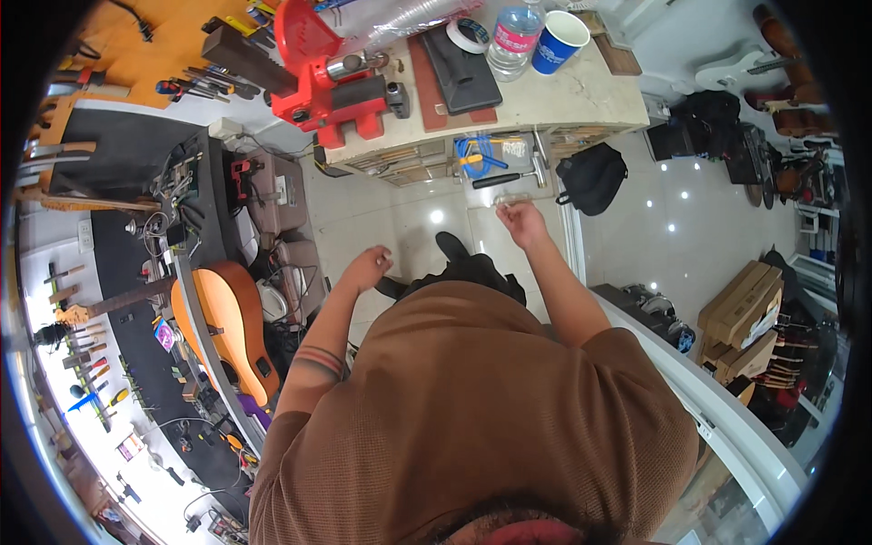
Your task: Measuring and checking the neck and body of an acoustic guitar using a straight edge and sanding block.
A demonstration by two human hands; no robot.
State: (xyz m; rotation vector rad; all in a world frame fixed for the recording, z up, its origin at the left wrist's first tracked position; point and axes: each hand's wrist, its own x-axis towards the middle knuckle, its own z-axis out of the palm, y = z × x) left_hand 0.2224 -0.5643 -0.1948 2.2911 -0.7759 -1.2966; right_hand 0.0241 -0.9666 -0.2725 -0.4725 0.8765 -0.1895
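Observation:
My right hand (520,221) is up at the front of an open drawer (533,189) in the pale workbench. Its fingers are pinched at a small pale piece by the drawer's front edge, too small to make out. In the drawer lie a coiled blue cable (481,159) and a hammer (509,178) with a black grip. My left hand (371,265) hangs over the tiled floor, fingers curled; whether anything is in them is unclear.
A red vise (331,103), bottle (513,45), paper cup (559,44) and black case (459,73) top the workbench. An orange guitar (232,331) lines the left bench. A black backpack (590,177) sits right of the drawer; cardboard boxes (740,313) are stacked farther right.

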